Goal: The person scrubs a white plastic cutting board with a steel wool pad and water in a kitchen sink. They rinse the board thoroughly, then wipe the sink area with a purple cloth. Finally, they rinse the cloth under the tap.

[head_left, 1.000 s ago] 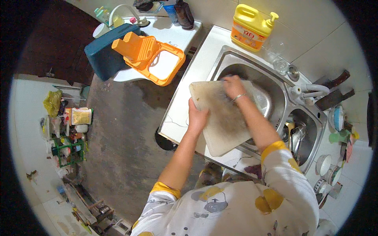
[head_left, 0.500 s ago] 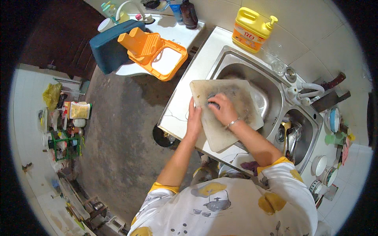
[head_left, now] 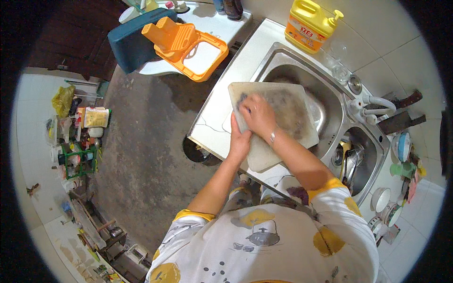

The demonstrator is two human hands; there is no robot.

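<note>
Cutting board [head_left: 292, 111]: over sink [head_left: 329, 101] and worktop [head_left: 214, 118] front edge | likely stiff, slippery if wet | hold by edges | left hand [head_left: 239, 141]: fingers clamped on board's left edge | right hand [head_left: 257, 115]: fingers bunched, grip unclear

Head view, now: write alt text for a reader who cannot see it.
A person's left grip holds the edge of a stained pale board partly over a steel sink while the right grip holds a small dark item against the board. A yellow pump bottle stands behind the sink.
</note>
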